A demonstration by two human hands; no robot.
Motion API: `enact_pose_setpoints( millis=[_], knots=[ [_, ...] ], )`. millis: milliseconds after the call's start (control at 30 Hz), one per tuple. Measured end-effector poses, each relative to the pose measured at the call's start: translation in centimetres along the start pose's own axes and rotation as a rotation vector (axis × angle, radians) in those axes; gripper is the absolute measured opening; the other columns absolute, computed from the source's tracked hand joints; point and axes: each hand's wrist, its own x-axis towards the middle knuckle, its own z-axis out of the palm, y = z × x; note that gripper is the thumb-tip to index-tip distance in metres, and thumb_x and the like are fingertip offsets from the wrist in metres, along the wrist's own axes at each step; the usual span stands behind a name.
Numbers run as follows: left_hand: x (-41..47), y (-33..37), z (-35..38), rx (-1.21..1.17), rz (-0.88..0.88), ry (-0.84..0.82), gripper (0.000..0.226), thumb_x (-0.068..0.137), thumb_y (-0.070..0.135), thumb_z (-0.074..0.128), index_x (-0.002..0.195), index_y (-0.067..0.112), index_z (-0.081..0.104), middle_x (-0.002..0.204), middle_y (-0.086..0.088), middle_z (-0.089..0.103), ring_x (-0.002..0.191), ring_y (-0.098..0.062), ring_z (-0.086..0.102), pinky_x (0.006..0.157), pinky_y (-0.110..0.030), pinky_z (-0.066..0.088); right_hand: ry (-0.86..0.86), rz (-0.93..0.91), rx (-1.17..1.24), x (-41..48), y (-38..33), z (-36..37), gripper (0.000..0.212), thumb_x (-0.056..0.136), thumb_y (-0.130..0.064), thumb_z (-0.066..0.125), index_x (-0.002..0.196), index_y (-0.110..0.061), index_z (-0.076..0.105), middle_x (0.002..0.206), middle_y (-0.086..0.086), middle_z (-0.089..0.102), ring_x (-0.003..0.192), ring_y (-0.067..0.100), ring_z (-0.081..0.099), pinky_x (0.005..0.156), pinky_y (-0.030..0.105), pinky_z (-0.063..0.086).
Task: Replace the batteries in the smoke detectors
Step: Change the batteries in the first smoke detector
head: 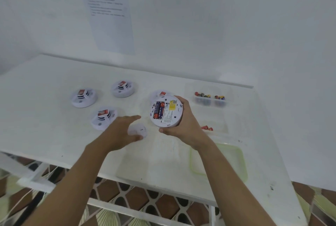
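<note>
**Refitting the cover.** The right hand [183, 122] gripped a round white plastic smoke detector [166, 113], fingers curled round its rim. It held the detector clear of the white worktop [54, 134], about midway between the far and near edges, with the underside tilted toward the camera.

An open bay on the left of that underside held red-and-purple cylindrical batteries [158, 111] lying side by side. A yellow sticker [172, 106] and a block of fine print lay beside them, and small slots were spaced around the flat face.

The left hand [121, 131] was spread, fingers nearly straight, over a small round white plastic cover [139, 130]. The cover lay flat on the worktop toward the near edge. Blur prevented telling whether the fingertips touched it.

With the cells apparently seated, the step in hand was judged to be picking up the cover and closing the detector. Done well, this would call for:
- checking that both cells sat flat and the right way round;
- pinching the thin cover by its edge;
- matching its tabs to the slots before turning or pressing it home;
- keeping the gripping fingers off the seating face.

A clear plastic box of assorted batteries [210, 98] stood toward the far right corner. Two loose red batteries [207, 127] lay just right of the right wrist.
</note>
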Motion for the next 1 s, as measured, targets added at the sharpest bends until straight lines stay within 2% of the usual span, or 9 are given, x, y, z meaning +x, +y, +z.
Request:
enact_pose_setpoints(
  millis=[133,267,367,467,533,600,733,833,1000],
  knots=[
    [0.0,-1.1,1.2,0.093,-0.019,0.000,0.077,0.080,0.052,0.072,0.147,0.032,0.039,0.148,0.003,0.046,0.135,-0.023,0.038,0.111,-0.041,0.034,0.036,-0.014,-0.024,-0.3,0.3,0.9,0.099,0.067,0.010,0.086,0.143,-0.023,0.031,0.130,-0.016,0.050,0.117,-0.006,0.052,0.082,0.028,0.060],
    [0.1,-0.8,0.8,0.104,-0.047,0.026,0.076,0.074,0.053,0.076,0.140,0.033,0.044,0.127,0.006,0.057,0.117,-0.017,0.050,0.095,-0.038,0.047,0.065,-0.015,-0.032,-0.5,0.5,1.3,0.101,0.066,0.007,0.087,0.143,-0.028,0.032,0.132,-0.016,0.050,0.120,-0.002,0.052,0.082,0.036,0.062],
    [0.1,-0.4,0.3,0.195,-0.078,-0.008,0.086,0.071,0.057,0.072,0.145,0.034,0.034,0.123,0.004,0.053,0.107,-0.017,0.055,0.086,-0.039,0.053,0.073,-0.004,-0.021,-0.7,0.7,1.3,0.099,0.067,0.008,0.086,0.142,-0.030,0.033,0.132,-0.015,0.050,0.119,-0.001,0.053,0.079,0.037,0.062],
    [0.0,-0.5,-0.4,0.210,-0.111,0.015,0.088,0.068,0.064,0.065,0.145,0.035,0.034,0.129,0.002,0.049,0.111,-0.019,0.056,0.085,-0.039,0.052,0.080,0.010,-0.021,-0.8,0.7,1.2,0.098,0.067,0.009,0.086,0.140,-0.030,0.033,0.132,-0.013,0.051,0.116,-0.004,0.054,0.077,0.030,0.060],
    [-0.2,-0.4,-1.1,0.046,-0.126,0.073,0.085,0.060,0.069,0.058,0.136,0.031,0.047,0.121,0.000,0.052,0.104,-0.020,0.057,0.082,-0.036,0.050,0.073,0.022,-0.023,-0.8,0.6,1.2,0.098,0.066,0.009,0.087,0.140,-0.028,0.033,0.130,-0.014,0.051,0.113,-0.008,0.054,0.076,0.027,0.060],
    [-0.5,0.0,-2.0,-0.276,-0.126,0.165,0.069,0.061,0.061,0.061,0.121,0.025,0.057,0.110,0.000,0.058,0.094,-0.018,0.060,0.073,-0.033,0.049,0.056,0.036,-0.025,-0.7,0.5,1.2,0.099,0.066,0.007,0.088,0.141,-0.025,0.032,0.128,-0.014,0.052,0.113,-0.007,0.055,0.079,0.030,0.061],
    [-1.3,1.7,-3.7,-0.999,-0.072,0.170,0.029,0.077,0.034,0.068,0.090,0.012,0.054,0.092,-0.017,0.061,0.080,-0.024,0.060,0.060,-0.032,0.049,0.018,0.046,-0.027,-0.5,0.3,1.5,0.098,0.066,0.008,0.087,0.141,-0.022,0.032,0.127,-0.011,0.053,0.111,-0.007,0.057,0.080,0.028,0.060],
    [-1.9,3.4,-4.0,-1.117,0.012,0.115,0.018,0.092,0.021,0.065,0.085,0.007,0.054,0.078,-0.013,0.056,0.074,-0.025,0.056,0.053,-0.031,0.051,-0.006,0.042,-0.032,-0.3,0.3,1.9,0.099,0.065,0.007,0.088,0.140,-0.023,0.031,0.129,-0.008,0.053,0.114,0.000,0.058,0.081,0.029,0.060],
    [-1.7,4.8,-3.6,-1.243,0.017,0.310,0.022,0.097,0.026,0.057,0.105,0.006,0.059,0.070,-0.001,0.056,0.064,-0.012,0.055,0.045,-0.025,0.044,-0.056,0.046,-0.025,0.0,0.0,2.3,0.099,0.066,0.008,0.087,0.140,-0.025,0.031,0.131,-0.005,0.052,0.118,0.009,0.058,0.083,0.037,0.061]
  ],
)
